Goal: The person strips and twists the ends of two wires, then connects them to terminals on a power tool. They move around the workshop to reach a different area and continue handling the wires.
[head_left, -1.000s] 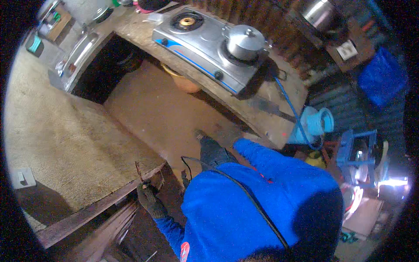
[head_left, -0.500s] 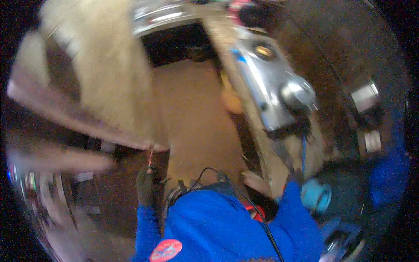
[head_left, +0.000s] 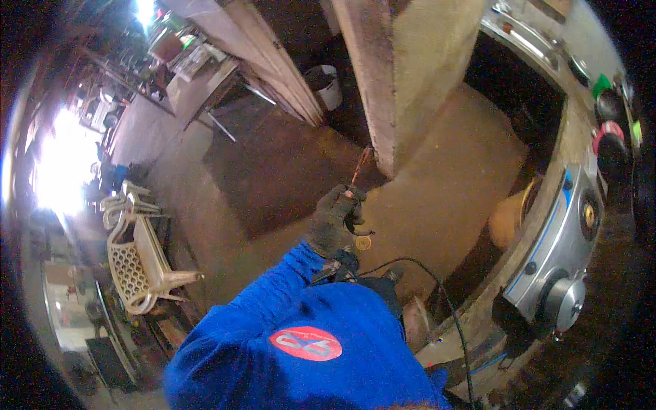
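Note:
My left hand [head_left: 333, 220], in a dark glove, reaches forward from the blue sleeve. Its fingers are closed around a thin reddish twisted-looking rod [head_left: 361, 166], whose far end comes up to the lower edge of a pale door [head_left: 380, 96]. A dark curved piece [head_left: 363, 233] sticks out below the fingers; I cannot tell what it is. Just beneath it shows a small round yellow thing [head_left: 363, 243]. My right hand is out of sight; only a bit of blue sleeve shows at the lower right.
A silver gas stove [head_left: 547, 239] with a metal pot [head_left: 564, 304] stands on the counter at right. An orange-yellow container [head_left: 509, 222] sits below it. Plastic chairs [head_left: 140, 260] stand left, a white bucket [head_left: 324, 85] beyond the doorway. A black cable [head_left: 454, 314] runs past my body.
My view has swung left, so the door, chairs and bright opening now show and the stove lies farther right. My left hand, still gripping the rod, appears nearer the middle; my right arm has mostly left view.

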`<action>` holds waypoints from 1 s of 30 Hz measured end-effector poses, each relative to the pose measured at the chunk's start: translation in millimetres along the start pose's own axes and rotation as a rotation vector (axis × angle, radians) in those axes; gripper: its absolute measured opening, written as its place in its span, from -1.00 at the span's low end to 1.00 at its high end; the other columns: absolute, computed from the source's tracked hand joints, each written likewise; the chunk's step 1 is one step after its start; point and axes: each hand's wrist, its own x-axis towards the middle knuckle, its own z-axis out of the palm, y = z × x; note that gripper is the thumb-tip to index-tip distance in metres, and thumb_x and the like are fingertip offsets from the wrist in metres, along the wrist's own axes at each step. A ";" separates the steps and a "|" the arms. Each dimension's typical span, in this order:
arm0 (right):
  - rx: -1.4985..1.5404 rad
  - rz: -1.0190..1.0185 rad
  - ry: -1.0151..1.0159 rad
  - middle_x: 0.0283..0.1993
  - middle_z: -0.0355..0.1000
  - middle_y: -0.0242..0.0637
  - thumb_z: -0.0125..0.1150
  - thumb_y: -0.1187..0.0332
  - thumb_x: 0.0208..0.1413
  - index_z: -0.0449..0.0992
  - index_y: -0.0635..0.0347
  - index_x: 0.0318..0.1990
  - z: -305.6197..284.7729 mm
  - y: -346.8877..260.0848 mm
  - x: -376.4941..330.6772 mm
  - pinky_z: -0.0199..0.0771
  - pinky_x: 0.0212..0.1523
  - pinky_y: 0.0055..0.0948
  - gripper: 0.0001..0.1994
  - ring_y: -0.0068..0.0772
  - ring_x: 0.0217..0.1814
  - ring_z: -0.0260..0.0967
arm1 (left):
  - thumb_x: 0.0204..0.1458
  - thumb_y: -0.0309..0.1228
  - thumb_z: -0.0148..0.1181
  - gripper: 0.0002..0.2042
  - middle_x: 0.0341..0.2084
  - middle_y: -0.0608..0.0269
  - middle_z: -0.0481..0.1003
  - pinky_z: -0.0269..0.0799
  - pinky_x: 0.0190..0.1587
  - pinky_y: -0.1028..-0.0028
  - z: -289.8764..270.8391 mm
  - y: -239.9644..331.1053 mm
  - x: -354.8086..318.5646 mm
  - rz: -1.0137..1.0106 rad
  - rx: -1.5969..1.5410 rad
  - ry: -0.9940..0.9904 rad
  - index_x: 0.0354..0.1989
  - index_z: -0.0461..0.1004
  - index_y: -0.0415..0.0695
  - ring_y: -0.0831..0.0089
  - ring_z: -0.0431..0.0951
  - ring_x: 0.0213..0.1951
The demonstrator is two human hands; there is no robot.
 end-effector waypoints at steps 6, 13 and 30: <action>0.503 -0.398 -0.265 0.03 0.55 -0.19 0.29 0.18 0.23 0.57 0.30 0.09 -2.5 -172.8 -29.1 0.53 -0.06 -0.36 -0.59 -0.35 -0.07 0.48 | 0.40 -0.17 0.11 -0.71 -0.41 0.35 0.49 0.49 -0.26 0.44 -68.3 -33.0 -27.5 -0.262 -0.514 0.178 0.02 0.51 -0.15 0.52 0.49 -0.38; 0.709 -0.665 -1.206 -0.15 0.57 -0.25 0.29 0.17 0.24 0.60 0.34 0.00 43.2 -470.9 -281.6 0.57 -0.19 -0.34 -0.62 -0.39 -0.19 0.52 | 0.32 -0.27 0.23 -0.76 -0.36 0.33 0.57 0.53 -0.25 0.46 -205.2 -85.7 -33.7 -0.203 -0.455 0.331 -0.01 0.58 -0.16 0.56 0.53 -0.36; 0.181 -1.057 -2.065 -0.32 0.60 -0.26 0.25 0.27 0.27 0.62 0.33 -0.16 157.1 -686.1 -812.0 0.54 -0.31 -0.42 -0.75 -0.45 -0.36 0.51 | 0.24 -0.41 0.32 -0.77 -0.15 0.20 0.65 0.56 -0.07 0.40 -552.1 -170.3 -107.1 0.007 -0.303 0.992 0.01 0.59 -0.22 0.47 0.61 -0.16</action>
